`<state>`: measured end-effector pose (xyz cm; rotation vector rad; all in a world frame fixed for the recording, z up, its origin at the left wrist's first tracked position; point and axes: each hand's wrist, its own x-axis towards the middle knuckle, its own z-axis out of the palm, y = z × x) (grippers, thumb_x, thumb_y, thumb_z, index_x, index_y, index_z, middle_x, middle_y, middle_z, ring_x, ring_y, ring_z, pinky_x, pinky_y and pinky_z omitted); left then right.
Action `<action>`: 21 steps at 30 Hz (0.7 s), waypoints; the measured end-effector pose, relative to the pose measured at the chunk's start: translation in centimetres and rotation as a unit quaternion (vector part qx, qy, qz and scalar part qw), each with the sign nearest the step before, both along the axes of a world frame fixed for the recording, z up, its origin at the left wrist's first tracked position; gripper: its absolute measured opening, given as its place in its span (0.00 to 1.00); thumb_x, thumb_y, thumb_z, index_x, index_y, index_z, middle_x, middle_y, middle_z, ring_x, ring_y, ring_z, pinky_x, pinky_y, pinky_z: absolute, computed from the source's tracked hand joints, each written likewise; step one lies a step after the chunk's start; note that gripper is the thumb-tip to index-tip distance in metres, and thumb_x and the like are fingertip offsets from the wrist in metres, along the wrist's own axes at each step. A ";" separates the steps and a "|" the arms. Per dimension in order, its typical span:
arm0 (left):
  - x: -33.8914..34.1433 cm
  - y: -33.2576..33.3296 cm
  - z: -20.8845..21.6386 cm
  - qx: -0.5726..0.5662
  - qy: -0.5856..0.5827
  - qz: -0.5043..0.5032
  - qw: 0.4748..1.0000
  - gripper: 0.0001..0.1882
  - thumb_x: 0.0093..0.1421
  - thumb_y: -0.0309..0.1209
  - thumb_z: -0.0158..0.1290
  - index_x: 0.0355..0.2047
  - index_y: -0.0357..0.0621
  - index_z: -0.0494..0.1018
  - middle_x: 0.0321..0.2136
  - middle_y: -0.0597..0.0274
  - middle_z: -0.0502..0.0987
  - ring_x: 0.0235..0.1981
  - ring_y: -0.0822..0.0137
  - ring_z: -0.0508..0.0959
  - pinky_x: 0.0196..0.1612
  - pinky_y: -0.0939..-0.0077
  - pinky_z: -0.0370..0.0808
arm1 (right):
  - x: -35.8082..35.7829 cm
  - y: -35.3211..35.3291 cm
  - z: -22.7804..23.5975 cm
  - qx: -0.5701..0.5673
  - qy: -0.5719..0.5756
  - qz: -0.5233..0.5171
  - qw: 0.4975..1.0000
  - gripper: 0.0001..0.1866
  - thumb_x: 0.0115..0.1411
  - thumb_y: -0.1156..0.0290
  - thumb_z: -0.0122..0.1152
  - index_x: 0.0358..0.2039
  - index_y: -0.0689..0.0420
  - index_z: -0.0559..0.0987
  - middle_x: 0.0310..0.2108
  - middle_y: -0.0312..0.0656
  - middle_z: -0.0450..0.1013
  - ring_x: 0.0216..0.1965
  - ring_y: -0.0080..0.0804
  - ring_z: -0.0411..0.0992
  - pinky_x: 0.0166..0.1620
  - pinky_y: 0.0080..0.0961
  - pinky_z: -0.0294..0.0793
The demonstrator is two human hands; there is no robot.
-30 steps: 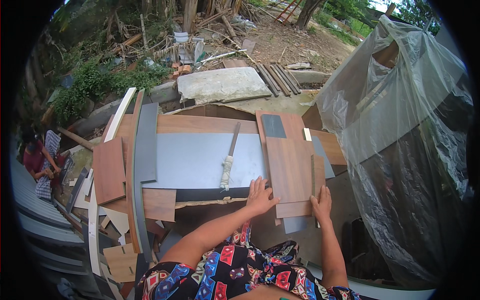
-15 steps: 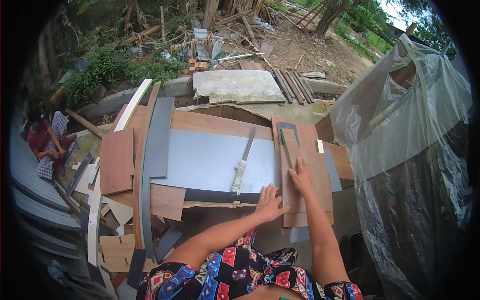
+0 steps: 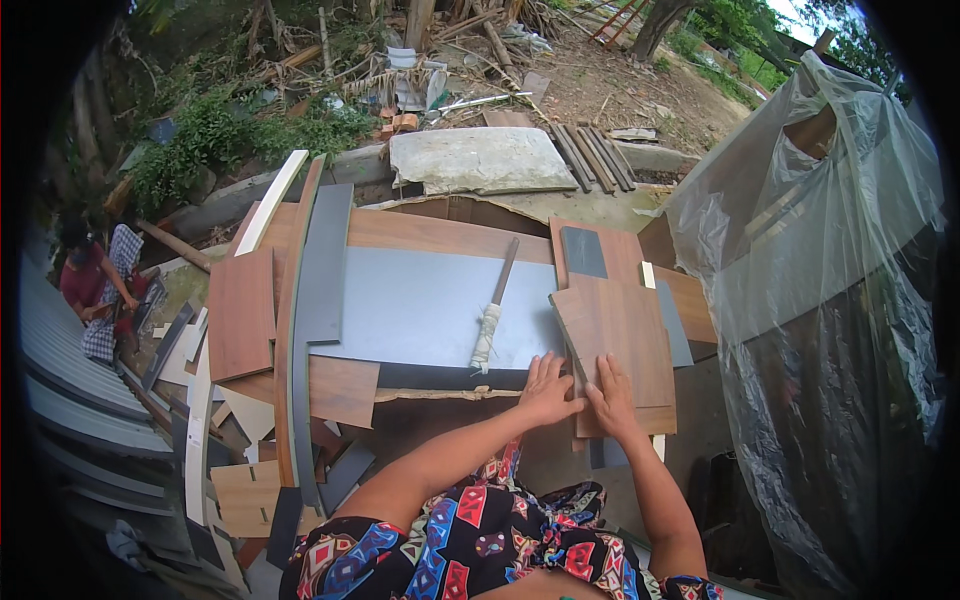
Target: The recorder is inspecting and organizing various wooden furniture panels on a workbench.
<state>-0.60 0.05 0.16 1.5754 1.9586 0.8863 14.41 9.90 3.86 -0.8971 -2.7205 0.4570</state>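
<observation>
A wood-grain board [image 3: 628,325] lies on the stack of boards at the right of the work surface. My right hand [image 3: 612,398] rests on its near left part, fingers stretched forward. Just left of it, my left hand [image 3: 547,390] has its fingers apart beside the board's left edge; whether it touches the edge I cannot tell. A dark narrow strip shows along that edge. Beyond the board, a dark grey rectangular piece [image 3: 583,252] lies on a larger brown board [image 3: 622,240]. Left of the hands, a long tool with a cloth-wrapped handle [image 3: 485,340] lies on a grey panel [image 3: 420,300].
Long planks [image 3: 302,270] and a brown board [image 3: 241,312] lie at the left, above a heap of offcuts [image 3: 247,495]. Clear plastic sheeting [image 3: 790,280] hangs at the right. A person [image 3: 88,280] sits at the far left. A concrete slab [image 3: 480,160] lies beyond.
The wood-grain piece has turned and shifted nearer, showing a broader face and uncovering the dark grey piece. My right hand has drawn back toward my left. The view has shifted slightly.
</observation>
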 end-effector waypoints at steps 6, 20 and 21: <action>-0.4 -0.1 -0.2 -0.008 0.016 -0.036 0.999 0.34 0.47 0.57 0.54 0.41 0.36 0.72 0.60 0.37 0.52 0.66 0.43 0.40 0.66 0.49 0.32 | 3.0 -2.5 0.1 -0.008 0.017 -0.003 1.000 0.33 0.60 0.61 0.53 0.62 0.59 0.58 0.63 0.56 0.52 0.62 0.54 0.53 0.62 0.44 0.51; -0.3 0.0 0.0 -0.015 0.023 -0.046 0.999 0.38 0.48 0.63 0.52 0.41 0.37 0.72 0.60 0.37 0.52 0.66 0.43 0.39 0.66 0.49 0.31 | -6.9 4.1 -1.5 0.004 0.027 -0.063 0.998 0.33 0.60 0.54 0.50 0.62 0.58 0.59 0.63 0.55 0.52 0.62 0.51 0.53 0.62 0.43 0.51; -0.3 -0.1 -0.1 -0.016 0.020 -0.046 0.999 0.38 0.49 0.63 0.51 0.41 0.37 0.72 0.60 0.37 0.52 0.67 0.43 0.39 0.66 0.49 0.31 | -7.1 4.0 -1.5 0.003 0.028 -0.062 0.998 0.33 0.60 0.54 0.50 0.62 0.58 0.59 0.63 0.55 0.52 0.62 0.51 0.53 0.62 0.43 0.51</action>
